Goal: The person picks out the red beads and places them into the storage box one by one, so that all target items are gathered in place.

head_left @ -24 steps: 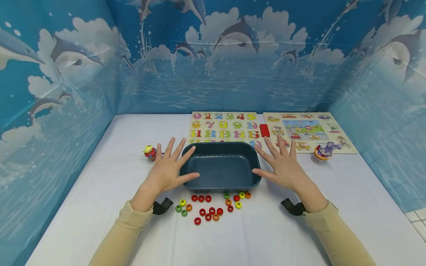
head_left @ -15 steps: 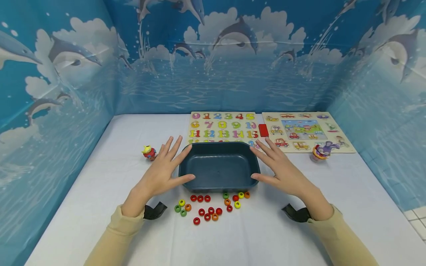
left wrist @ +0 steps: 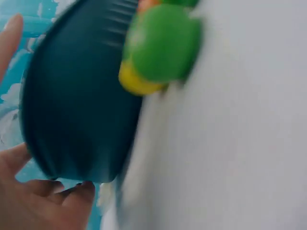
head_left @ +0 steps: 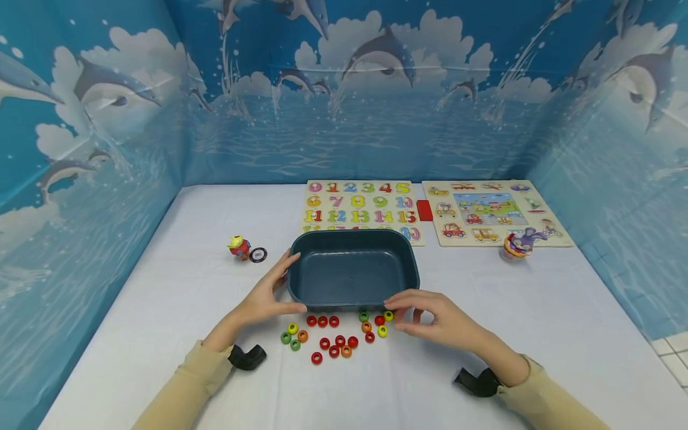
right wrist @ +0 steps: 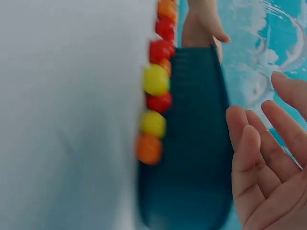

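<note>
A dark teal rectangular tub [head_left: 352,278] sits mid-table. My left hand [head_left: 263,301] is at its left end, fingertips against the end wall and thumb near the front corner. My right hand [head_left: 438,316] hovers by the tub's front right corner, fingers bent and thumb apart from them. Closest to those fingertips is an orange bead [right wrist: 148,149], mostly covered in the head view. Beside it lie a yellow bead [head_left: 388,315] and a red bead [head_left: 379,321]. Several more round beads, such as a green bead [head_left: 285,338], are scattered before the tub.
Behind the tub lie a number puzzle board [head_left: 359,203] and a vehicle puzzle board [head_left: 489,212], a red block [head_left: 424,210] between them. A small red-and-yellow figure [head_left: 239,247] and a round chip [head_left: 258,255] are at left; a purple rabbit toy [head_left: 520,243] is at right.
Both hands came down from spread positions above the tub. The left went to the tub's left end; the right moved inward and toward me, its fingers bending near the front right beads.
</note>
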`<state>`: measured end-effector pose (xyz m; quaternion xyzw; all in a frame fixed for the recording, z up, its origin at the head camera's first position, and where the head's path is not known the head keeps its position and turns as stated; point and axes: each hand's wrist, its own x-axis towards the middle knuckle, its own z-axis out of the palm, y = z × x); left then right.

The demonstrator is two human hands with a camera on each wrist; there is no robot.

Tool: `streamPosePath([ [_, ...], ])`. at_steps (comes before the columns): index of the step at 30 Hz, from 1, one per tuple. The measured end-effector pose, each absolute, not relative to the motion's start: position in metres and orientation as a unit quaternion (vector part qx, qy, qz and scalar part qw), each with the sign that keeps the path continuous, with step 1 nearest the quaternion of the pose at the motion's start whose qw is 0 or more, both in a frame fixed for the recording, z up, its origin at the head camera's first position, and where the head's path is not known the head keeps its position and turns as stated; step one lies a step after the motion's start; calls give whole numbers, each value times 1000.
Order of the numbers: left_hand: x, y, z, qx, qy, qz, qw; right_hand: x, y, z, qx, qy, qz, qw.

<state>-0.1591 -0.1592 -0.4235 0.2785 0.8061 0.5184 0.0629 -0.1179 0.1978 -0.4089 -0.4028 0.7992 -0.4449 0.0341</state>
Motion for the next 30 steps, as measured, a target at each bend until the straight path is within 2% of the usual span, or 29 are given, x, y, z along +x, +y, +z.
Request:
streamPosePath([
  [2, -160, -156, -424, 275, 783, 552, 77, -116, 194, -415, -397, 805, -438, 53],
  [7, -167, -148, -428, 259, 755, 595, 94, -112, 185, -423, -390, 812, -431, 59],
  [21, -174, -129, -438, 252, 722, 637, 96, -122, 186, -454, -385, 852, -355, -17],
  [30, -171, -124, -440, 247, 722, 640, 91, -124, 183, -462, -400, 849, -346, -21],
])
